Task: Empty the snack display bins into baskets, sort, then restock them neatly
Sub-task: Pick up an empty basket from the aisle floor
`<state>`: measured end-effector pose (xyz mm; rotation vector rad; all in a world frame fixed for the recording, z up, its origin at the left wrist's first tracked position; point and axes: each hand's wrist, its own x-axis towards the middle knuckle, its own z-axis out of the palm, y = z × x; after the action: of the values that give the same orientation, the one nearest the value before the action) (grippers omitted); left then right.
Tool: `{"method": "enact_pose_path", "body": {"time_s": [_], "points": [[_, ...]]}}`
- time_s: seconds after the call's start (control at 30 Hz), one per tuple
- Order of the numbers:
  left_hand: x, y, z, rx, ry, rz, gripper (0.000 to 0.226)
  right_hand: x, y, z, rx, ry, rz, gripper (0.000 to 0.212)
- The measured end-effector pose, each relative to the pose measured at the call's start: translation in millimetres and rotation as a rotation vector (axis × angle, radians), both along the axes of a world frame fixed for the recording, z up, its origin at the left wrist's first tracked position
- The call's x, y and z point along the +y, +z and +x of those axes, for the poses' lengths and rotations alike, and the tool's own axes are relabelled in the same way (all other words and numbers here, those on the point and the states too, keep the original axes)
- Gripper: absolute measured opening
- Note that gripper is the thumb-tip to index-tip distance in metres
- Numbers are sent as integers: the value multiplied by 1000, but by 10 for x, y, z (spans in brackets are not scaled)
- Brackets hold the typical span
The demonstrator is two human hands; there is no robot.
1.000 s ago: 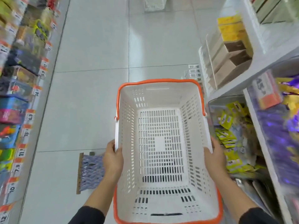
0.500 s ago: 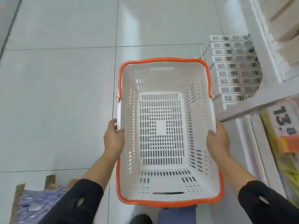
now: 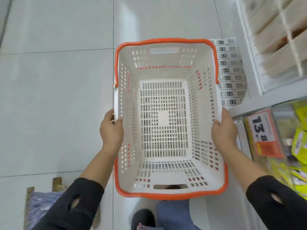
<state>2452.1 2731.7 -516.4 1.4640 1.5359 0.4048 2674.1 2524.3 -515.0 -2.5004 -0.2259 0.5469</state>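
We find the white basket (image 3: 163, 120) with its orange handles held level over the floor (image 3: 56, 100), nothing in it. The left hand (image 3: 111, 130) grips the left rim, thumb hooked over the inner wall and the remaining fingers (image 3: 110, 113) curled round the outside. The right hand (image 3: 224, 130) grips the right rim in the same manner. Both grips look firm and matched.

Against the view a second ago, the aisle shelving on the far left is gone from sight and the floor fills that side. The basket sits closer under us and our shoe (image 3: 143, 219) now shows beneath its near edge. The stack of small white boxes (image 3: 230, 70) lies just beyond the basket's far right corner, and the snack bin with yellow packets (image 3: 299, 146) and its orange price card (image 3: 264, 135) has drawn up on the right. A wooden-framed stool (image 3: 41, 203) stands at the near left.

We judge that the person has turned toward the right-hand display and is bringing the basket down beside it. Emptying has not begun: no packet has left the bin. The basket needs setting on the floor near the bin before either hand is free to scoop. The right side of the frame is blurred, so we cannot tell how full the bin is.
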Motion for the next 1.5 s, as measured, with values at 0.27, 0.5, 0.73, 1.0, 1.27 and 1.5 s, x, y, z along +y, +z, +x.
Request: {"method": "enact_pose_path", "body": {"time_s": [0.27, 0.5, 0.73, 1.0, 1.27, 1.5], "points": [[-444, 1946, -619, 62, -11, -71, 34, -509, 1922, -651, -39, -42, 116, 61], [-1195, 2786, -1345, 92, -36, -124, 26, -1377, 2671, -1325, -35, -52, 145, 49], [-2372, 2514, -2236, 170, -77, -199, 24, -2595, 2453, -2110, 17, -113, 79, 48], [-3393, 1814, -3121, 261, -49, -305, 21, -3649, 1802, -2931, 132, -96, -12, 47], [-3781, 540, -3504, 356, -121, -316, 23, -4078, 414, -3417, 171, -39, -176, 41], [-3923, -517, -3299, 350, -184, -356, 31, -4152, -526, -3260, 234, -6, -216, 32]]}}
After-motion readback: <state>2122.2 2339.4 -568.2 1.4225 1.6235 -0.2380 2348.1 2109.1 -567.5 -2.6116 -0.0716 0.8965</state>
